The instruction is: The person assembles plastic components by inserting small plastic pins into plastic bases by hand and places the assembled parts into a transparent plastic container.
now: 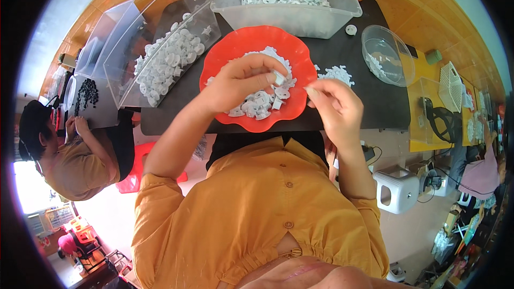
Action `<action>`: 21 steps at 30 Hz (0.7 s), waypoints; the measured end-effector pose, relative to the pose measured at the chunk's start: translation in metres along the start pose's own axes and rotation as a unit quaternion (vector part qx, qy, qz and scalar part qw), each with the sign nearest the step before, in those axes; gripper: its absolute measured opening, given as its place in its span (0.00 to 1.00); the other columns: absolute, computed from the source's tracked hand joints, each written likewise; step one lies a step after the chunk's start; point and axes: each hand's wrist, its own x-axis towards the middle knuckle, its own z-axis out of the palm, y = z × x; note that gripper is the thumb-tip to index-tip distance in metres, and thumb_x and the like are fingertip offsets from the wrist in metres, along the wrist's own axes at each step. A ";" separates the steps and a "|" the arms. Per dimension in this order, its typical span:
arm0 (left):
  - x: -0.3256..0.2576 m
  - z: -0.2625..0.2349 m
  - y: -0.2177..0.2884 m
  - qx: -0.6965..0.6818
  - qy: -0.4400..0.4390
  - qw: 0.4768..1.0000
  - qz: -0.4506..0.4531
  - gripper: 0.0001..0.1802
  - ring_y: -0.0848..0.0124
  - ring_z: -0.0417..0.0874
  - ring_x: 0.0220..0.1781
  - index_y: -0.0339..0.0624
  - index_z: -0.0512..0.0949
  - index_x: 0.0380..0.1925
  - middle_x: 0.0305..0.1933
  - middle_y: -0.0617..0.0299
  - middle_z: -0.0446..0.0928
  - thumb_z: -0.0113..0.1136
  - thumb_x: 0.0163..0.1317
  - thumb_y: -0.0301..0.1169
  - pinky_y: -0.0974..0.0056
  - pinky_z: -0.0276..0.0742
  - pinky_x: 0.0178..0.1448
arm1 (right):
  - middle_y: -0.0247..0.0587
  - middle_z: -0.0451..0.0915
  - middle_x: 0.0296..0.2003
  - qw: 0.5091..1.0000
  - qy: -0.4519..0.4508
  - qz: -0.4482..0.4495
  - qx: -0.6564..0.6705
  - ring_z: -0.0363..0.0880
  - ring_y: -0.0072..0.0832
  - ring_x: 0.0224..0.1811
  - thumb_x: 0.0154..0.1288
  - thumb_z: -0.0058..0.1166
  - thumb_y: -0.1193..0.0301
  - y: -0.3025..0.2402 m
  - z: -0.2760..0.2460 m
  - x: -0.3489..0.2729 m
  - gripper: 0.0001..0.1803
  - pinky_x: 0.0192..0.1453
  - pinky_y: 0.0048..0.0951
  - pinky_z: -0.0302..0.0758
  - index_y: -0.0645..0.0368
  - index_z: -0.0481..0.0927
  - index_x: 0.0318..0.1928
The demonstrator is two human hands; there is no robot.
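Small white plastic parts (262,101) lie heaped in a red scalloped dish (225,59) at the near edge of the black mat (369,101), right in front of the person. The left hand (241,83) hovers over the heap, thumb and forefinger pinching one small white piece (279,78). The right hand (337,108) sits just beside the dish's right rim with its fingertips drawn together; it may hold something tiny, but the view is too blurred there to tell.

As a judgement, the work looks mid-way: the dish holds a fair pile, the clear bin (292,16) behind it is well stocked with similar white parts, and the tilted clear box (160,53) to the left is also heavily filled. A small loose pile (336,73) rests on the mat to the right, near a clear round bowl (386,53) that looks almost empty.

Room is tight at the back and left, where bin and box crowd the dish. Bare mat lies open to the right, between the dish and the bowl.
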 end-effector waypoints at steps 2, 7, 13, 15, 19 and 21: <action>-0.004 0.006 -0.001 -0.024 0.010 1.000 -0.002 0.11 0.73 0.77 0.55 0.35 0.78 0.49 0.52 0.61 0.77 0.56 0.68 0.21 0.64 0.75 0.57 | 0.39 0.82 0.35 1.000 -0.025 0.003 -0.012 0.80 0.20 0.32 0.65 0.60 0.79 0.007 0.017 0.015 0.04 0.35 0.21 0.77 0.67 0.82 0.40; -0.015 0.016 -0.005 -0.090 0.097 0.986 0.101 0.14 0.73 0.78 0.55 0.36 0.78 0.51 0.53 0.61 0.77 0.62 0.66 0.21 0.64 0.76 0.58 | 0.42 0.82 0.34 0.990 -0.063 -0.082 -0.092 0.81 0.26 0.32 0.66 0.58 0.79 0.001 0.039 0.027 0.04 0.35 0.24 0.77 0.65 0.81 0.40; -0.023 -0.001 -0.014 0.038 0.117 0.979 0.163 0.22 0.70 0.78 0.57 0.37 0.78 0.57 0.53 0.59 0.77 0.65 0.62 0.19 0.64 0.78 0.58 | 0.43 0.80 0.32 0.975 -0.072 -0.134 -0.161 0.80 0.35 0.30 0.64 0.57 0.81 -0.009 0.051 0.037 0.04 0.33 0.30 0.76 0.63 0.78 0.39; -0.025 -0.004 -0.014 0.093 0.107 0.975 0.170 0.23 0.70 0.79 0.56 0.38 0.78 0.57 0.53 0.58 0.77 0.66 0.61 0.18 0.64 0.79 0.57 | 0.43 0.79 0.31 0.944 -0.067 -0.234 -0.224 0.79 0.41 0.31 0.61 0.58 0.83 -0.006 0.054 0.043 0.06 0.35 0.34 0.76 0.63 0.77 0.38; -0.025 -0.006 -0.014 -0.024 0.153 0.977 0.145 0.22 0.70 0.79 0.54 0.38 0.80 0.55 0.55 0.57 0.78 0.67 0.59 0.18 0.64 0.79 0.56 | 0.43 0.79 0.32 0.932 -0.099 -0.241 -0.254 0.78 0.44 0.32 0.57 0.59 0.83 -0.009 0.058 0.049 0.09 0.36 0.37 0.76 0.63 0.76 0.38; -0.027 -0.014 -0.016 0.016 0.144 0.977 0.157 0.23 0.70 0.80 0.54 0.38 0.80 0.56 0.55 0.56 0.79 0.67 0.59 0.18 0.63 0.80 0.56 | 0.43 0.79 0.32 0.916 -0.102 -0.269 -0.279 0.78 0.44 0.33 0.57 0.59 0.84 -0.009 0.060 0.052 0.10 0.36 0.37 0.76 0.62 0.76 0.38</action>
